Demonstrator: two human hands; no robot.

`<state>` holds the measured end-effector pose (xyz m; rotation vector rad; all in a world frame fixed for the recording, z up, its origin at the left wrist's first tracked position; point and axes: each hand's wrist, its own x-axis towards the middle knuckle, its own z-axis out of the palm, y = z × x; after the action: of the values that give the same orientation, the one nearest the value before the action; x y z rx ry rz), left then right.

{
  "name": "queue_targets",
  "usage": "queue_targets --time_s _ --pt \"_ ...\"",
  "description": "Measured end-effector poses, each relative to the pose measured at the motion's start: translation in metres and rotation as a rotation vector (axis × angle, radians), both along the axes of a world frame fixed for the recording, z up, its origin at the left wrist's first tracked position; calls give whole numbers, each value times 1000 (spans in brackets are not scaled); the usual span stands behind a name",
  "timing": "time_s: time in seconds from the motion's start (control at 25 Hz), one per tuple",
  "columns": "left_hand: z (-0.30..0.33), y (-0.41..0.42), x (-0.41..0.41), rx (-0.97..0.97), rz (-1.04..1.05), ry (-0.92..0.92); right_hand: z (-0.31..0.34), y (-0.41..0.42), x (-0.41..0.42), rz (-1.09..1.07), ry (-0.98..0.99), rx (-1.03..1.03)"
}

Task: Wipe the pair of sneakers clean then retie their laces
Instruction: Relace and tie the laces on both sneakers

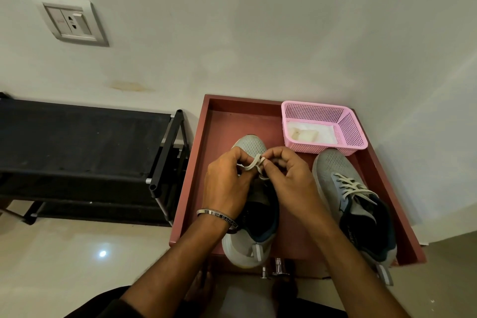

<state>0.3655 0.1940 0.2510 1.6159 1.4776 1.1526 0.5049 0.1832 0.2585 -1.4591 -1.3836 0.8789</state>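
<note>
Two grey mesh sneakers with dark blue collars stand side by side on a reddish-brown tray-like top [204,152]. The left sneaker [251,146] sits under both my hands. My left hand [227,183] pinches a loop of its white lace [254,162] from the left. My right hand [289,178] pinches the lace from the right, fingers curled. The lace crosses between my fingertips over the shoe's front. The right sneaker [335,170] lies untouched, its white lace [353,187] threaded through the eyelets.
A pink perforated basket [348,124] with a white cloth inside stands at the tray's back right, against the wall. A black shoe rack [77,142] stands to the left. Metal knobs [277,267] stick out below the tray's front edge.
</note>
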Motion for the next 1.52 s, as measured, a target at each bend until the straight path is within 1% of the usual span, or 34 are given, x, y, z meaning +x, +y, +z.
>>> queue_targets --time_s 0.08,0.12,0.16,0.2,0.24,0.28,0.32,0.36,0.4,0.44,0.48,0.52,0.56,0.6,0.64,0.68,0.76,0.8,0.84,0.92,1.08,1.24,1.28,1.32,1.36,1.44,1.48,1.52 --pt "0 0 -1 -10 15 -18 4 0 2 69 268 -133" --pt "1 0 -2 -19 14 -23 5 1 3 89 352 -169" --pt "1 0 -2 -29 8 -27 6 1 4 86 386 -172" --pt "2 0 -2 -38 1 -32 6 0 5 48 353 -126" --pt "2 0 -2 -45 -5 -39 5 1 6 -25 200 -19" --pt "3 -1 -2 -48 -10 -40 3 3 7 -89 -41 131" --pt "3 -1 -1 -48 -14 -36 1 3 8 -120 -324 300" --pt "3 -1 -1 -46 -16 -34 -1 2 6 -132 -542 418" --pt "3 -1 -1 -48 -16 -42 -4 1 5 -135 -608 424" --pt "3 -1 -1 -51 -14 -53 -5 -1 3 -132 -552 327" --pt "2 -1 -2 -50 -10 -58 -3 -1 1 -138 -366 171" --pt "2 -1 -2 -47 -9 -55 -2 -1 -2 -136 -99 3" --pt "2 -1 -2 -44 -10 -51 -3 -1 -4 -168 78 -94" --pt "3 -1 -1 -38 -12 -48 -2 -2 -5 -230 114 -90" --pt "3 -1 -1 -29 -8 -41 0 -3 -4 -300 18 -8" --pt "3 -2 0 -22 2 -26 2 -4 -3 -341 -141 110" --pt "6 -2 -2 -23 40 17 3 -6 -1 -316 -459 344" --pt "8 -1 -5 -29 61 47 1 -7 2 -301 -571 398" --pt "9 -2 -9 -37 80 82 0 -6 6 -304 -644 403" --pt "13 -6 -16 -66 103 148 -4 -4 15 -324 -691 362" --pt "16 -14 -25 -151 122 279 -12 -2 25 -318 -690 259" --pt "17 -15 -27 -199 102 303 -13 -3 29 -367 -691 230" --pt "18 -15 -27 -204 89 296 -15 -4 29 -386 -671 204" --pt "17 -14 -28 -211 68 268 -17 -3 27 -411 -586 151" --pt "16 -14 -28 -222 43 226 -19 -1 25 -429 -408 55" --pt "15 -13 -27 -245 10 141 -16 3 19 -412 87 -185" --pt "14 -13 -27 -249 7 122 -15 5 17 -389 259 -283" --pt "14 -12 -27 -247 11 122 -13 6 17 -371 312 -316"
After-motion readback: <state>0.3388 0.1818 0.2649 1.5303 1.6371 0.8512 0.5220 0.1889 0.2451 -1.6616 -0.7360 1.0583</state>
